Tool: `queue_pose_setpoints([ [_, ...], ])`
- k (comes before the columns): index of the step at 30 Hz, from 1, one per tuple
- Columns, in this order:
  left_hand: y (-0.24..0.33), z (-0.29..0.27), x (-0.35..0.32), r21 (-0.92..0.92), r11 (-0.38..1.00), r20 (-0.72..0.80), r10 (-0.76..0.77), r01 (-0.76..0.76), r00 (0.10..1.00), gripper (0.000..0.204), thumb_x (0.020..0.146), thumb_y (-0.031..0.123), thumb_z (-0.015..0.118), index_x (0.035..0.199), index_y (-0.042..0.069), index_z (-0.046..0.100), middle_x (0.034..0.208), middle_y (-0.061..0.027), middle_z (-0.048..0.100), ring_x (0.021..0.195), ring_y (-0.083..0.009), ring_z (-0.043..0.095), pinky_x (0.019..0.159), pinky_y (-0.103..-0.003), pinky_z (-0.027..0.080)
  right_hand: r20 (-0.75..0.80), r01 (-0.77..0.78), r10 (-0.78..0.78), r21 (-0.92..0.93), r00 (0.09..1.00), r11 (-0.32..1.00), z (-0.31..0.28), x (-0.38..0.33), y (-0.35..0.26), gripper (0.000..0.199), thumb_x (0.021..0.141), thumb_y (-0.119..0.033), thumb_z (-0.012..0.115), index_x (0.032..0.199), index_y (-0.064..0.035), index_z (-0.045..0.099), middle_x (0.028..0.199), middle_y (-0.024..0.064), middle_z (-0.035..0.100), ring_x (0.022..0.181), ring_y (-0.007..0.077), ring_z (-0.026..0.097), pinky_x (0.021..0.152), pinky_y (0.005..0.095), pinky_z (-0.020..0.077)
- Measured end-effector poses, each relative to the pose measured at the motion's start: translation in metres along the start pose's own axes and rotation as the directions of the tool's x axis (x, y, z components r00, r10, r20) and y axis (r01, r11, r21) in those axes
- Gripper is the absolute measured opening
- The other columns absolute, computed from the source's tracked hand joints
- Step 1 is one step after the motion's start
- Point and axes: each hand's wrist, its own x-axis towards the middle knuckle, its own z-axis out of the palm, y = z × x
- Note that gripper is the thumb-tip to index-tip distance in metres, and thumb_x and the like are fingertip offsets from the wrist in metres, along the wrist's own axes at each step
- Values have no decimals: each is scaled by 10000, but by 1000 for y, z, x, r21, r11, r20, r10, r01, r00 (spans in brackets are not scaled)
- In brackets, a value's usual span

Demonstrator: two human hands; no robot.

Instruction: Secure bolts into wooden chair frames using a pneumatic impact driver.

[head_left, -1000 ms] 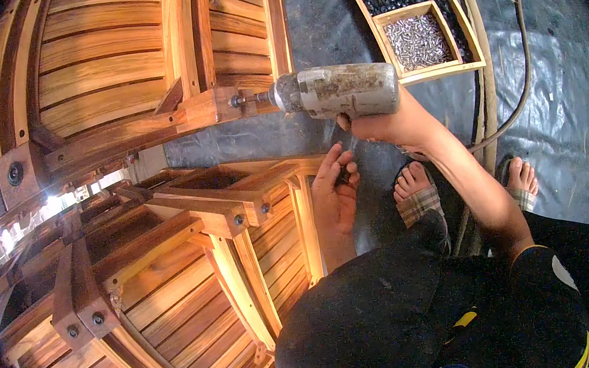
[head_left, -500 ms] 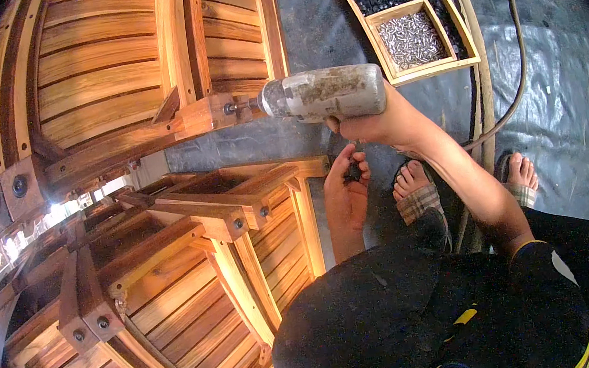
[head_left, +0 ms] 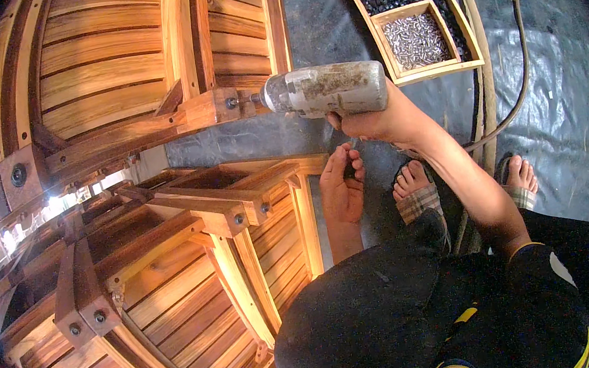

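Observation:
My right hand (head_left: 368, 122) grips a worn, grey power screwdriver (head_left: 327, 90), held level with its bit pointing left. The bit is at a round black foot pad (head_left: 231, 103) on the end of a wooden leg; I cannot tell whether they touch. Below the tool, my left hand (head_left: 342, 185) has its palm up and its fingers curled around small black pieces, mostly hidden. A thin, shiny bit shows at its fingertips. Overturned slatted wooden furniture (head_left: 104, 67) fills the upper left, with more black pads (head_left: 19, 174) on its leg ends.
A second slatted wooden piece (head_left: 182, 286) lies at the lower left. On the dark floor sheet stands a wooden tray (head_left: 435, 72) of black round pads, with a small box (head_left: 455, 57) of silver screws inside. A hose (head_left: 522, 31) curves at the right. My feet (head_left: 411, 178) are close by.
The screwdriver's bit has drawn slightly right, away from the leg end. My left hand has turned a little, its fingers closing more over the black pieces. The view has shifted slightly.

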Motion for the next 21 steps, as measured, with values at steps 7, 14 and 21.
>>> queue_pose_setpoints([
  [7,8,2,5,-33,999,113,46,-42,993,206,921,182,525,1017,1,534,769,-12,513,647,-87,486,558,-208,410,8,70,-71,69,997,995,4,1,0,325,649,11,626,969,-39,610,770,-9,613,602,49,522,482,186,391],
  [14,13,1,5,-100,994,77,47,-39,996,247,925,241,522,1014,11,529,749,-8,499,617,-84,453,545,-208,378,0,60,-61,77,998,995,6,1,0,311,647,12,614,953,-41,611,754,-8,611,565,50,510,456,191,383],
  [21,26,9,0,-110,992,9,60,-59,998,244,942,309,470,986,70,492,654,33,361,536,-72,330,479,-208,307,5,59,-59,60,998,996,5,2,3,292,648,18,607,933,-40,614,741,-11,608,527,48,489,434,196,370],
])
